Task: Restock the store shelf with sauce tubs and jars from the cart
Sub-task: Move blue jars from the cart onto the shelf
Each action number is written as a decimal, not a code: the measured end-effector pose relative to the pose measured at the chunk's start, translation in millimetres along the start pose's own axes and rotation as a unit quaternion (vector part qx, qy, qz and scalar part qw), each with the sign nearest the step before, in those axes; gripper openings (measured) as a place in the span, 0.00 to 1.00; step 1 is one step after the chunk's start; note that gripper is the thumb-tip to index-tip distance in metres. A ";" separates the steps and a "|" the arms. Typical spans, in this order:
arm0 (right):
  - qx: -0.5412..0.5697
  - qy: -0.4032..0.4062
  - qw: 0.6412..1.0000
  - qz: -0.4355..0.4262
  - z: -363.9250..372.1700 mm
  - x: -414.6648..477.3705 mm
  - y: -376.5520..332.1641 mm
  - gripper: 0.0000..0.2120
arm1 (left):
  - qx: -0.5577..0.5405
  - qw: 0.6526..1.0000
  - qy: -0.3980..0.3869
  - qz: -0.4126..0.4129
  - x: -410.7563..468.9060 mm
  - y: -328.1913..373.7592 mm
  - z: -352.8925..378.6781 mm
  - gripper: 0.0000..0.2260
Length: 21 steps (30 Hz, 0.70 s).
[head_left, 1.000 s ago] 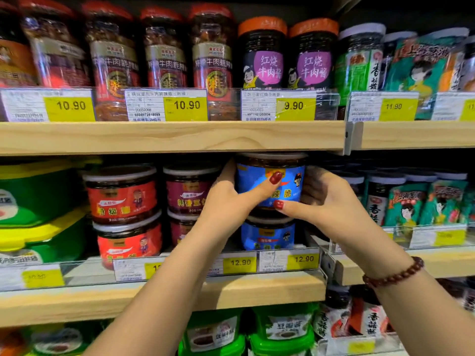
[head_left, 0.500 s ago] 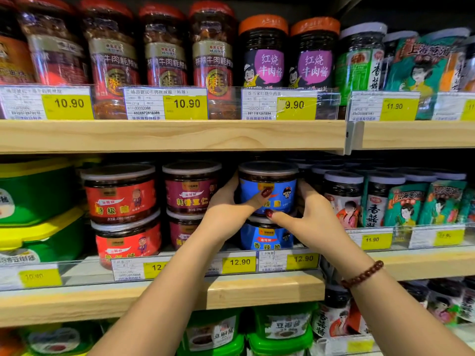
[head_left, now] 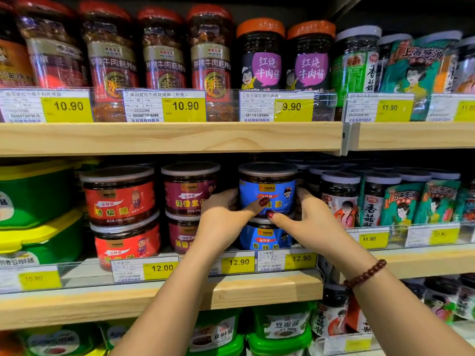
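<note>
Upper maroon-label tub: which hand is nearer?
Left: the left hand is beside the upper maroon-label tub, gripping the upper blue-label tub; the right hand grips that tub's far side.

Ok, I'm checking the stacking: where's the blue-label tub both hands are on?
Head view, centre of the middle shelf: the upper blue-label tub sits atop a second blue-label tub, gripped between left hand and right hand, beside maroon-label tubs.

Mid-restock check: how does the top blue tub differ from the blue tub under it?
The top blue tub is gripped on both sides by the left hand and right hand; the bottom blue tub sits beneath, bearing it. The top blue tub's lid is uncovered; the bottom blue tub's lid is mostly covered. Both stand upright, round, with the same blue label.
</note>
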State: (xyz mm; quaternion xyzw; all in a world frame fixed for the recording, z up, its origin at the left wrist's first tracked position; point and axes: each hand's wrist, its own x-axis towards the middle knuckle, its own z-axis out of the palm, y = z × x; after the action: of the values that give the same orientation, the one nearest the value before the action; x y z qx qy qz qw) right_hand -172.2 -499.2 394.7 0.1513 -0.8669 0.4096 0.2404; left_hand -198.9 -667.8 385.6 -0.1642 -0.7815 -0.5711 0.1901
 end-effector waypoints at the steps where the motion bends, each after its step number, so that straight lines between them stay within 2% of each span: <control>1: -0.003 -0.003 1.000 -0.001 -0.2 -0.5 -0.1 0.16 | -0.002 1.000 -0.001 0.000 0.4 -0.5 0.0 0.15; 5: -0.014 -0.003 1.000 -0.003 2.1 -1.4 2.1 0.19 | 0.017 1.000 0.000 0.007 -0.2 -1.4 -0.3 0.18; 12: 0.011 0.011 1.000 -0.004 2.5 -9.9 0.9 0.22 | 0.041 0.999 0.006 0.010 -5.0 7.2 -2.5 0.16; 15: 0.018 0.023 0.999 -0.014 -4.0 -24.1 -1.5 0.25 | 0.017 0.999 0.032 0.020 -13.1 13.3 -10.2 0.14; 18: -0.007 0.087 0.994 -0.063 -9.9 -46.3 -3.7 0.24 | 0.026 0.996 0.079 0.028 -34.2 18.6 -20.0 0.18; 21: 0.002 0.092 0.987 -0.130 -6.5 -69.2 -10.6 0.20 | 0.014 0.991 0.127 0.046 -66.0 20.3 -30.6 0.15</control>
State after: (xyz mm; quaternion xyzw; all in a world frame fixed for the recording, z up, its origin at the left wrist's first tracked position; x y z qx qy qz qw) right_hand -107.5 -496.1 367.6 0.2244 -0.8135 0.3886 0.3700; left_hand -128.2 -693.7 379.0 -0.1234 -0.7506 -0.5670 0.3161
